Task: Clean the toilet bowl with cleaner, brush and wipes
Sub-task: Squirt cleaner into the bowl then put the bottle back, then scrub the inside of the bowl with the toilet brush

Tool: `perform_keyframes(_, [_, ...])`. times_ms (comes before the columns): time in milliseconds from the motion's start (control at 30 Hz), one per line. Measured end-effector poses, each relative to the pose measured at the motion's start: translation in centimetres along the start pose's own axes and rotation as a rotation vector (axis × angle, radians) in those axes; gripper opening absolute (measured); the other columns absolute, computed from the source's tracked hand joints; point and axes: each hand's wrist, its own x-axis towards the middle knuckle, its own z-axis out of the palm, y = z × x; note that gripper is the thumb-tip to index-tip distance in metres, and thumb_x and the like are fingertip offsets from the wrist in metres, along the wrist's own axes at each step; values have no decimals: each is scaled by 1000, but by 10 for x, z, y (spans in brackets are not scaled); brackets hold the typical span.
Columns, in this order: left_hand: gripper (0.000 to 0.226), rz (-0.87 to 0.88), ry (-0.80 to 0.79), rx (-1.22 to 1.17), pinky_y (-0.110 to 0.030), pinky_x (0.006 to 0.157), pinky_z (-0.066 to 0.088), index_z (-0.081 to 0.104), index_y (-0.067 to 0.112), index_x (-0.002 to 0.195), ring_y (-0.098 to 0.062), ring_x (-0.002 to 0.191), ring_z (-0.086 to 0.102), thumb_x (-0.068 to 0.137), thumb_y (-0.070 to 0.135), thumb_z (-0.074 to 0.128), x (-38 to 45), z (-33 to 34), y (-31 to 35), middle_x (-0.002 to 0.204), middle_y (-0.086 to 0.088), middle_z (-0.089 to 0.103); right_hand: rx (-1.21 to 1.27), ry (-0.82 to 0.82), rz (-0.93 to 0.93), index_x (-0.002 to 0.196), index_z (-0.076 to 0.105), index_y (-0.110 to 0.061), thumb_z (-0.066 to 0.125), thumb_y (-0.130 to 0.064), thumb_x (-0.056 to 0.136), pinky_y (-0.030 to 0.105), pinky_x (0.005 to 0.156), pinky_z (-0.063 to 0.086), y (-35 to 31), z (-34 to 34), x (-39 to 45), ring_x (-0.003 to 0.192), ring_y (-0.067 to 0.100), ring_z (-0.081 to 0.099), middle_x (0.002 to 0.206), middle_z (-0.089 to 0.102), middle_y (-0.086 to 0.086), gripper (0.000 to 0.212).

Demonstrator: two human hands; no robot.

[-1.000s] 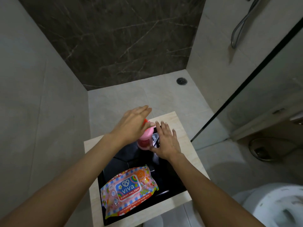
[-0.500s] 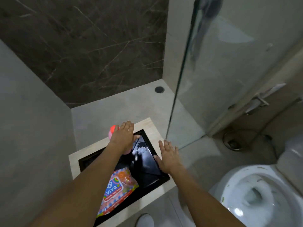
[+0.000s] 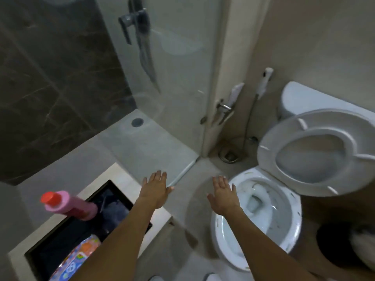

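**Both hands spread and empty between the tray and the toilet**

Far left of the fingers, a pink cleaner bottle (image 3: 70, 207) with a red cap (image 3: 48, 198) stands tilted in a black tray (image 3: 60, 240) set in a pale table (image 3: 119, 175). It is well apart from both hands. Nearer the camera in the same tray lies a colourful pack of wipes (image 3: 75, 260), partly hidden behind the left forearm.

The left hand (image 3: 155, 190) hovers palm down past the tray's right end, over the table's far corner. Its fingers (image 3: 158, 176) are straight and spread, and they hold nothing. Beyond its fingertips a glass shower screen (image 3: 172, 78) meets the floor, with a round drain (image 3: 137, 122) behind it.

The right hand (image 3: 223, 196) is held out a little to the right of the left one, also flat, fingers splayed, gripping nothing. It hangs just beside the left rim of the toilet bowl (image 3: 261, 209), apart from it as far as can be told.

The bowl is open, with its seat (image 3: 316, 151) and lid raised behind it. Dark streaks mark the inside. A spray hose (image 3: 263, 84) hangs on the wall beyond the right fingers. A dark bin (image 3: 336, 246) sits at the far right.
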Motion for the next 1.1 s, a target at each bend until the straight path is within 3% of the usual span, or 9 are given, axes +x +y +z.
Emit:
perform_keyframes(500, [67,411,98,62,-44,116,14,14,10,151,-23,145,11,99,49,31,33,-77,265,159,-10,10,172,152,402,153,4,-14,32,-45,101,47,119,6,222,-82,-87,148,24,0,161,3,8,68])
perform_keyframes(833, [66,665,15,164,-47,116,10,13,11,151,-24,145,10,100,49,31,25,-86,353,159,-8,10,317,207,715,154,5,-15,31,-44,100,46,119,6,272,-80,-166,148,24,-1,161,3,8,66])
perform_keyframes(1100, [66,953,72,349,-42,115,16,17,11,150,-25,144,16,99,50,33,27,-82,418,157,-9,19,451,223,952,154,8,-18,32,-44,101,45,118,7,278,-46,-200,148,25,0,161,5,9,64])
